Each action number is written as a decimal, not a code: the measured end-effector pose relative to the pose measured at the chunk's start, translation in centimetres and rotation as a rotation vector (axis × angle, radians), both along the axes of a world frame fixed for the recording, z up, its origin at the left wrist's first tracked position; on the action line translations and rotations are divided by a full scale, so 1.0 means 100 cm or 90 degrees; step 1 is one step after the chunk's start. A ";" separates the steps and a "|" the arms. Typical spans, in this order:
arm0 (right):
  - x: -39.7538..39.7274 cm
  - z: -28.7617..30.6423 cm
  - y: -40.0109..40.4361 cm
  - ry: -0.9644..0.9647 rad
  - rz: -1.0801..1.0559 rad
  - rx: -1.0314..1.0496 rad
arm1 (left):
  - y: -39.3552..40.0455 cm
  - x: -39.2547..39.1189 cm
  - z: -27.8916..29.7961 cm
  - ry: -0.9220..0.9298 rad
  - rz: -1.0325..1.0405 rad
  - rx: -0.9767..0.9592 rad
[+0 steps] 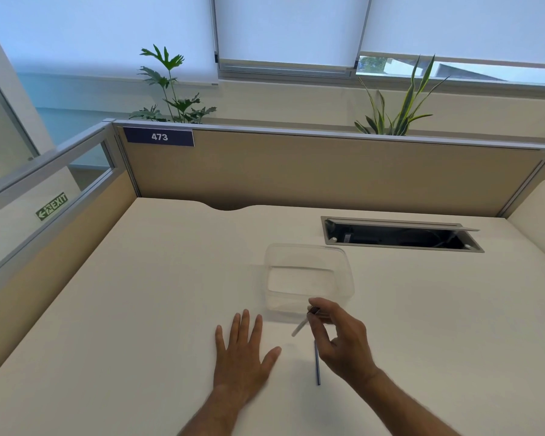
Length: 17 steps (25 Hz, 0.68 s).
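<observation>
The right hand (pixel 343 338) is lifted at the near wall of the clear container (pixel 349 278). Its thumb and fingers pinch a white pen (pixel 299 329) at the dark end, and the pen slants down to the left. Below this hand, in front of the container, a blue pen (pixel 317 365) lies on the desk (pixel 139 309). The left hand (pixel 243 354) rests flat with spread fingers, in front of the container and to its left. Behind the container is an open cable slot (pixel 400 236).

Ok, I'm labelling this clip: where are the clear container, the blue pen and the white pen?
clear container (pixel 302 280), head view, on its bare floor.
blue pen (pixel 317 366), head view, middle of its barrel.
white pen (pixel 299 327), head view, its pale lower barrel.
</observation>
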State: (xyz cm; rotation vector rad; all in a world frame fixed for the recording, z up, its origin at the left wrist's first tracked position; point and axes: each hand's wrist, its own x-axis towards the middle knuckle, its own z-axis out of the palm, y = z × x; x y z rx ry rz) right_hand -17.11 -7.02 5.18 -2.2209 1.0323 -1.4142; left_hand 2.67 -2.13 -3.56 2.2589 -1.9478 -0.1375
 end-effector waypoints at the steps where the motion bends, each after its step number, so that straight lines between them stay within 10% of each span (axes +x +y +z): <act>1: 0.000 -0.001 -0.001 0.004 -0.002 -0.003 | 0.000 0.000 0.000 0.003 0.002 0.003; 17: -0.001 -0.008 0.005 0.096 0.031 0.018 | 0.000 0.001 0.000 -0.007 0.005 0.020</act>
